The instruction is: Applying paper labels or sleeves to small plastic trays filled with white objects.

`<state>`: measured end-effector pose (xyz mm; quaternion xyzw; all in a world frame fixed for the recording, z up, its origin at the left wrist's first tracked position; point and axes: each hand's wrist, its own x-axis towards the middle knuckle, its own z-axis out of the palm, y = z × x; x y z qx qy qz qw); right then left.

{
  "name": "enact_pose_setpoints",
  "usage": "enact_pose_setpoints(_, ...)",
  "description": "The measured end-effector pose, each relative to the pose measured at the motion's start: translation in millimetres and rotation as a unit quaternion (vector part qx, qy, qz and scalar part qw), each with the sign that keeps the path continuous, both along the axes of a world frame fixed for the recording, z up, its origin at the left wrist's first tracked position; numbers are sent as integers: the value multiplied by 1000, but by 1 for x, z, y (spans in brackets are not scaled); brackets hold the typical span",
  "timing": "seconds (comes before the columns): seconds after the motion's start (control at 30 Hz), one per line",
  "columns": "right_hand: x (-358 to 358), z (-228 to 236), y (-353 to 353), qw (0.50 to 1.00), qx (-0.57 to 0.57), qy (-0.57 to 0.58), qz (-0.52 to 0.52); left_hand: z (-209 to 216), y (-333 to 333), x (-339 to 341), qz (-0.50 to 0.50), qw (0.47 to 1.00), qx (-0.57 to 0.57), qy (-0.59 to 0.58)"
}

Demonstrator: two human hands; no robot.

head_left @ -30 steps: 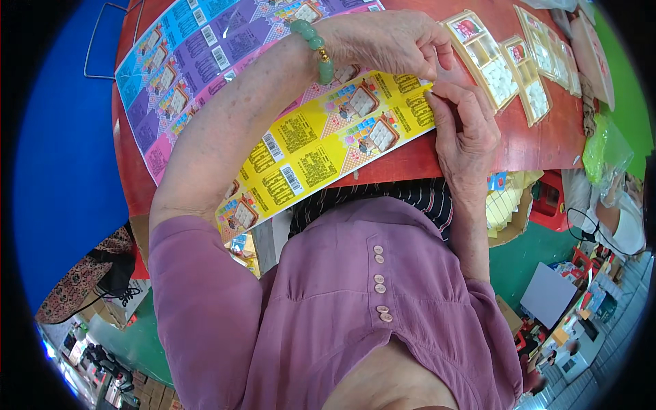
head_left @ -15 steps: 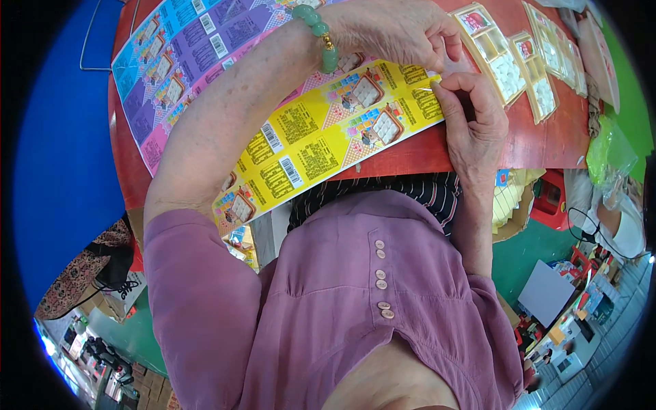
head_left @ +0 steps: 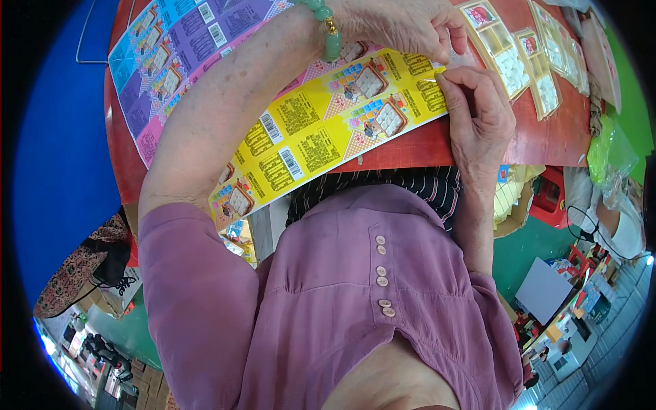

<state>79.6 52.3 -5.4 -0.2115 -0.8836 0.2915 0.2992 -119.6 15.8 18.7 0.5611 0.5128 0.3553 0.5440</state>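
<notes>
A long yellow printed sheet (head_left: 301, 133) with repeated pictures and barcodes lies at a slant over the table's near edge. At its right end the thumb and forefinger of my right hand (head_left: 482, 123) pinch the corner. My left hand (head_left: 403, 27), above a green bead bracelet (head_left: 333, 46), reaches across from the left. Its fingers are curled together just beyond that corner, and what they hold, if anything, is hidden. Under my left forearm are more printed strips in pink, purple (head_left: 195, 48) and blue.
Compartment trays (head_left: 509, 68) holding white pieces lie at the right on the red table (head_left: 465, 154). A light green plastic bag (head_left: 605, 154) hangs beyond the table's right end. Below that side stand an open carton (head_left: 516, 205) and a red plastic stool (head_left: 549, 201).
My hands and the yellow sheet have shifted slightly away from me and to the right, partly with the view. My right hand's pinch looks the same.
</notes>
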Motion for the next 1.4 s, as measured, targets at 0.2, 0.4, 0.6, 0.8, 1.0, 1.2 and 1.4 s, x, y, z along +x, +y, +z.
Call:
enact_pose_setpoints(0.2, -1, -3, 5, 1000, 0, 10, 10, -3, 1, 1, -10, 1000, 14, 5)
enact_pose_setpoints(0.4, -4, -3, 2, 988, 150, -20, -1, -1, -1, 2, -11, 999, 41, 1)
enact_pose_setpoints(0.6, -7, 8, -15, 972, 236, 0, -13, 0, 0, 3, 15, 1000, -8, 0)
enact_pose_setpoints(0.8, 13, 24, -30, 972, 224, -8, 74, -11, 2, 4, 16, 999, 32, 9)
enact_pose_setpoints(1.0, 30, 53, -56, 975, 87, 51, 196, -7, -3, 7, 31, 998, 42, 25)
enact_pose_setpoints(1.2, 51, 83, -63, 952, -54, 97, 286, -8, 0, 5, 11, 996, 73, 42)
enact_pose_setpoints(1.4, 71, 101, -45, 854, -244, 225, 402, -6, 1, 7, 22, 998, 54, 17)
